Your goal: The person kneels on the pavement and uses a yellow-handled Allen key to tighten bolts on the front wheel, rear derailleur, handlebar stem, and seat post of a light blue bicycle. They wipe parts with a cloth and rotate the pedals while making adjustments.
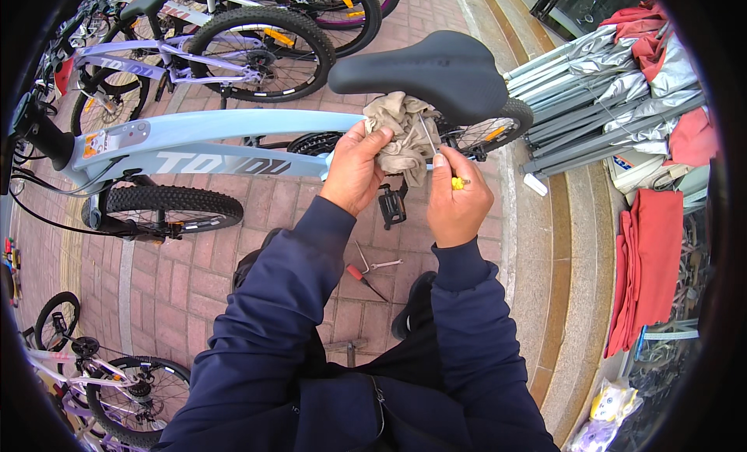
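Observation:
In front of me a light blue bicycle point(257, 124) stands with its front to the left and its black saddle point(424, 71) to the right. My left hand point(356, 168) is closed on a crumpled beige rag point(398, 129), bunched just below the saddle near the frame's rear end. A screwdriver point(428, 133) with a thin metal shaft and a yellow handle is gripped in my right hand point(459, 201). Its shaft points up against the rag, and the tip cannot be made out clearly. Most of the handle is hidden by my fingers.
On the brick paving below lie a red-handled screwdriver point(364, 281), a wrench point(385, 264) and a hex key point(362, 254). A pedal point(392, 205) hangs under my hands. Other bicycles point(261, 51) stand behind. Stone steps point(572, 257), folded canopy frames point(607, 86) and red cloth point(650, 257) are at right.

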Available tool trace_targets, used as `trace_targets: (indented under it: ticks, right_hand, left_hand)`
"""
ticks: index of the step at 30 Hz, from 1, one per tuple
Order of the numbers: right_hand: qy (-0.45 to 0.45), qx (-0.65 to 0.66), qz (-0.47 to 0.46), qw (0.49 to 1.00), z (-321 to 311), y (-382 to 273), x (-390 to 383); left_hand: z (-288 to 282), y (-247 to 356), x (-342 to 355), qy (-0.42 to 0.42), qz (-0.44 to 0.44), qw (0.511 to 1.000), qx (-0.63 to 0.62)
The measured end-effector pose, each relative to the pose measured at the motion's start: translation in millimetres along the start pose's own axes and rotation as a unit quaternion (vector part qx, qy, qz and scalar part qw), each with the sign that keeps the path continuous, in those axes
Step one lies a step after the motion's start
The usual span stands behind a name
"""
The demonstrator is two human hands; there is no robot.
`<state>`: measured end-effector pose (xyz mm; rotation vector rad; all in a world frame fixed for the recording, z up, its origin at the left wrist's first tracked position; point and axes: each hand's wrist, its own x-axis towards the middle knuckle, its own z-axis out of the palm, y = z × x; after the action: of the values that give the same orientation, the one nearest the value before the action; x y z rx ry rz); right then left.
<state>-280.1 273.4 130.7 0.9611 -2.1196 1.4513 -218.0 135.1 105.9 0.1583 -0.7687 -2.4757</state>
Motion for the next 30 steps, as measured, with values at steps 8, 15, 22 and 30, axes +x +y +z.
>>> trace_targets:
  ticks: [8, 15, 22, 30]
  right_hand:
    - [0.014, -0.010, -0.001, 1.000, 1, 3, 3]
    - [-0.025, 0.043, -0.020, 0.999, 17, 2, 8]
    - [-0.015, 0.029, -0.003, 0.999, 16, -4, 18]
    - [-0.150, 0.243, 0.130, 0.949, 19, 5, 23]
  left_hand:
    - [2, 0, 0, -0.003, 0.011, 1.000, -0.002]
    - [0, -4, 2, -0.019, 0.032, 0.999, -0.012]
    - [-7, 0, 3, -0.027, 0.053, 0.998, -0.011]
    - [-4, 3, 2, 0.001, 0.070, 0.997, -0.031]
